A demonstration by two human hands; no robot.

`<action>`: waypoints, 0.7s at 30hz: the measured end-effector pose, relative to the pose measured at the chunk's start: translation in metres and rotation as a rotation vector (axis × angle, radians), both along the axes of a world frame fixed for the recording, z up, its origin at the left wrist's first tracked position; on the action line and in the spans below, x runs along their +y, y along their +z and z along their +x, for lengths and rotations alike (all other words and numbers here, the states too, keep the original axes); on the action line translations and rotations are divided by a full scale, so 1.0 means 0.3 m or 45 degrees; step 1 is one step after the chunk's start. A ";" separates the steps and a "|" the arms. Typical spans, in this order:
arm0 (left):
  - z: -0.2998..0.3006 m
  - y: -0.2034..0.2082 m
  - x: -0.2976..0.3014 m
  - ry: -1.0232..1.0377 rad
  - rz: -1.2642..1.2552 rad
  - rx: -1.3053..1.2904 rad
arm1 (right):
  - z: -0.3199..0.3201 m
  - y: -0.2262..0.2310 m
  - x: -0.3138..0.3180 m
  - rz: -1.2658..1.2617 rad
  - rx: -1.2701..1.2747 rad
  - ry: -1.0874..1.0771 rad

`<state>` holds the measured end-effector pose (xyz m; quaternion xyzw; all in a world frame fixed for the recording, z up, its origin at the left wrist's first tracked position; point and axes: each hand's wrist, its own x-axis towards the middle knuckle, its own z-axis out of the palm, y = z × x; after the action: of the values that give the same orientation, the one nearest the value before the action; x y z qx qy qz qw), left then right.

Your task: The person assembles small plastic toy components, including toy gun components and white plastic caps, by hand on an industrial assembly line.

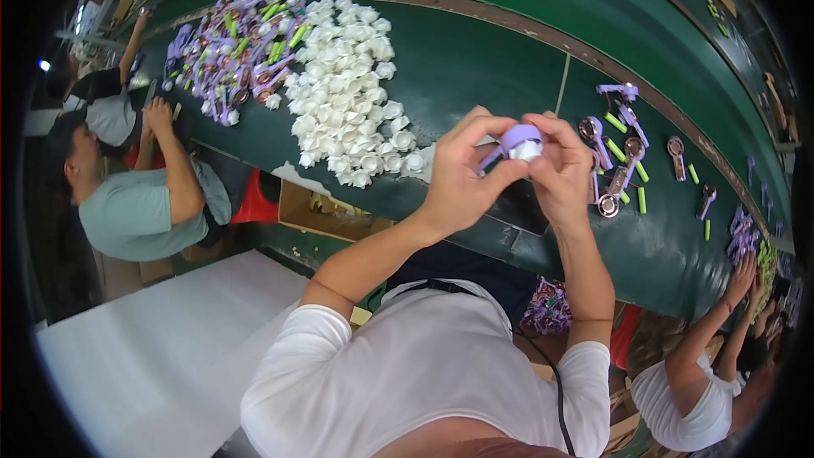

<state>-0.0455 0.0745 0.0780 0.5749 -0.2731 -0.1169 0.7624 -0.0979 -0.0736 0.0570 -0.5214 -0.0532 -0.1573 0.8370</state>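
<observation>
Over the near part of the table, my left hand (pixel 465 171) and my right hand (pixel 560 171) are both closed on one purple mini-fan housing (pixel 519 134). Its round head faces up between my fingertips, and a white fan-blade piece (pixel 526 151) sits in or against the ring; how far in, I cannot tell. The handle slants off to the left, partly hidden by my left fingers. To the left lies a big heap of white fan-blade pieces (pixel 343 89). On the right, several purple fan housings (pixel 632 153) with copper-coloured parts lie among bright green battery-like cylinders (pixel 642 200).
Beyond the white heap is a pile of purple fan parts (pixel 233 55). A dark flat object (pixel 521 208) lies beneath my hands. A brown rail (pixel 475 8) edges the green table. Cardboard box (pixel 326 214) below, left. People work at left (pixel 140 195) and right (pixel 691 390).
</observation>
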 end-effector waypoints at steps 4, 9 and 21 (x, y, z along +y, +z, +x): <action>0.024 -0.033 -0.019 0.100 0.002 -0.003 | 0.031 0.017 -0.008 0.089 0.248 0.006; 0.042 -0.143 0.016 0.509 0.488 -0.338 | 0.293 -0.130 -0.244 -0.166 0.478 -0.458; -0.045 -0.362 0.376 0.705 1.242 -1.112 | 0.391 -0.134 0.131 -1.500 -0.560 0.356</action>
<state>-0.0591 0.1873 -0.0306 0.8933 -0.3140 0.2133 0.2406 0.0193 -0.0343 0.0170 -0.8374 -0.3685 -0.0942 0.3925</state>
